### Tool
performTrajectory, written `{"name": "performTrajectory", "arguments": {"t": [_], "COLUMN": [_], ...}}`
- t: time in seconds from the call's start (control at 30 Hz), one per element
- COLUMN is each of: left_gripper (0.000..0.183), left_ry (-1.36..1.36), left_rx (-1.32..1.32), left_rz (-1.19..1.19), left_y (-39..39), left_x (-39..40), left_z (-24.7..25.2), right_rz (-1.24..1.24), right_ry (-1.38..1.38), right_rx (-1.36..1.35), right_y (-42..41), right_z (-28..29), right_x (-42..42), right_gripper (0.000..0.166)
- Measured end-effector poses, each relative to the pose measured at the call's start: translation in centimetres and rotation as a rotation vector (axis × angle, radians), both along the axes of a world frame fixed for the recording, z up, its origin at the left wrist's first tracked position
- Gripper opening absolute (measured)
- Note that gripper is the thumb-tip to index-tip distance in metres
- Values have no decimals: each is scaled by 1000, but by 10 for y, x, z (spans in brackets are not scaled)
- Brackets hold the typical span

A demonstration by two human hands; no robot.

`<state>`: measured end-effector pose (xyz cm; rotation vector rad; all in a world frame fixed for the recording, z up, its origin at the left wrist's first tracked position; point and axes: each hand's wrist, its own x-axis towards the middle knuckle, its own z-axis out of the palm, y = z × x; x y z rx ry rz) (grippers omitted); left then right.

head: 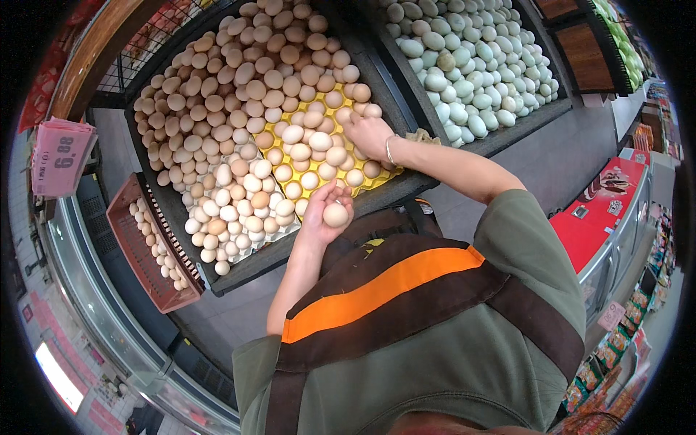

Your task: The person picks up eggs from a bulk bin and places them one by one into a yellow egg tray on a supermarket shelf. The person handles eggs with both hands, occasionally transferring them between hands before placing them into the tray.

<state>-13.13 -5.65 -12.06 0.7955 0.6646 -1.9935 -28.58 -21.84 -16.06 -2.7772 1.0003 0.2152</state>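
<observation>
In the palm of my left hand lies a pale brown egg, fingers curled up around it. My right hand reaches palm down over the right part of a yellow egg tray, its fingertips at a pale egg; whether they grip it I cannot tell. Loose eggs are piled on top of others in the yellow tray. Left of it, a grey-white egg tray carries more white and brown eggs. Behind both rises a large heap of brown eggs in a black-edged display bin.
A second bin of pale green eggs stands at the upper right. On the lower left is a reddish plastic crate with eggs. A pink price sign hangs at the left edge; a red-topped freezer stands at the right.
</observation>
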Motion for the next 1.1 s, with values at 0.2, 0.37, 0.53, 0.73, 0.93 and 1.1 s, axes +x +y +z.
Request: {"name": "performTrajectory", "arguments": {"t": [0.2,0.37,0.53,0.73,0.93,1.1], "left_gripper": [32,33,33,47,49,34], "left_ry": [-8,-12,-49,-408,-1748,-2070], "left_rx": [-16,-98,-244,-452,-986,-1241], "left_rz": [17,-8,-58,-266,-785,-1300], "left_y": [4,5,0,-7,-39,-86], "left_x": [5,9,7,-2,-35,-57], "left_z": [7,9,21,29,7,7], "right_rz": [-173,-240,-302,-430,-353,-406], "right_ry": [117,70,-54,-290,-326,-247], "right_rx": [109,139,218,43,-197,-166], "right_y": [41,35,29,28,17,18], "right_z": [6,-13,1,46,30,27], "right_x": [-4,-8,-11,-36,-52,-52], "right_gripper": [23,17,22,14,11,9]}}
